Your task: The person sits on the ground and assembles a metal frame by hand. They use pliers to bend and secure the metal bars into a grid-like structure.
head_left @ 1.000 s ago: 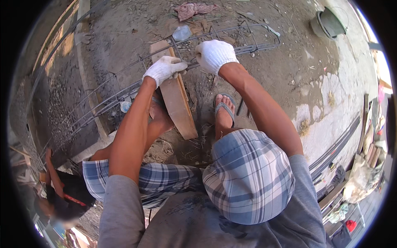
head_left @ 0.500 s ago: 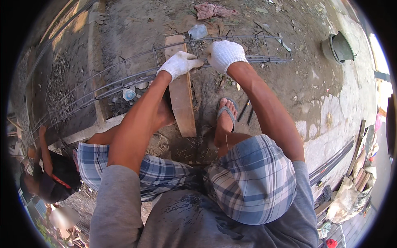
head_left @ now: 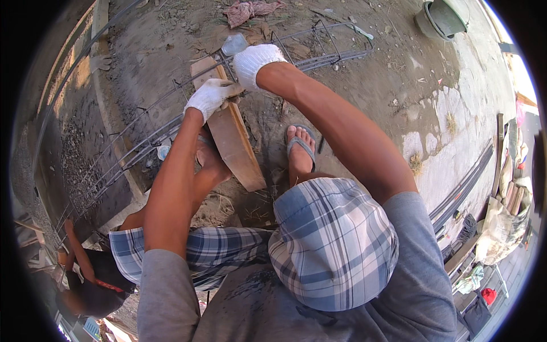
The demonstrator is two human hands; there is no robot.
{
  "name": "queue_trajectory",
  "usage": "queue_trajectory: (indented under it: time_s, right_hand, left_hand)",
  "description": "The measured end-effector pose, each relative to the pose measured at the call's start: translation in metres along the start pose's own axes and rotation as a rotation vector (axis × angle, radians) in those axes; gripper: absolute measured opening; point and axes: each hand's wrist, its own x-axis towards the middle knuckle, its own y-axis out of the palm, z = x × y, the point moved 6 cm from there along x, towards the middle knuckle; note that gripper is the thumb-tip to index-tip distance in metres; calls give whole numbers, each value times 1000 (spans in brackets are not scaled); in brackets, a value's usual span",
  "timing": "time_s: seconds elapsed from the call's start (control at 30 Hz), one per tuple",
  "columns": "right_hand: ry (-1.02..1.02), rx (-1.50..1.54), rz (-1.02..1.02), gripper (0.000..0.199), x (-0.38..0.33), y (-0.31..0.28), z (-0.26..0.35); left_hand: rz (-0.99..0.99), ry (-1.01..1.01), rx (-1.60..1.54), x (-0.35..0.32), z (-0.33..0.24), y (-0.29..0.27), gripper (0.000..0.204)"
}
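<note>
Holding a white-knit-gloved, bent-fingered left hand (head_left: 211, 98) just beside a curled, white-knit-gloved right hand (head_left: 254, 66); cannot tell from here whether clenched on metal or merely resting against it. Touching, or nearly so, a long, narrow cage (head_left: 330, 59) of thin, dark-grey steel rods, ribbed crosswise at intervals and crossing a flat, brown wooden plank (head_left: 236, 142), over bare brown earth (head_left: 171, 62), near a crumpled, pinkish cloth (head_left: 245, 12).

The head camera looks steeply down from the person's head, out past the grey shirt (head_left: 259, 313) and plaid shorts (head_left: 336, 245), which are nearest. The left hand (head_left: 208, 97) and right hand (head_left: 254, 64) lie farther off, above the ground (head_left: 370, 85), whose right-edge concrete strip (head_left: 478, 97) bends toward the round fisheye rim.
</note>
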Motion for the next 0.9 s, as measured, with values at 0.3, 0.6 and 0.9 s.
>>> queue_trajectory:
  time_s: [0.3, 0.6, 0.9]
  right_hand:
    - [224, 337, 51, 44, 1, 23, -18]
    - [606, 1427, -113, 45, -52, 134, -18]
    - [411, 1146, -226, 41, -53, 135, -18]
  left_hand:
    - [27, -22, -5, 5, 3, 2, 35]
    - [41, -11, -77, 10, 9, 1, 34]
    - [52, -46, -94, 11, 13, 2, 35]
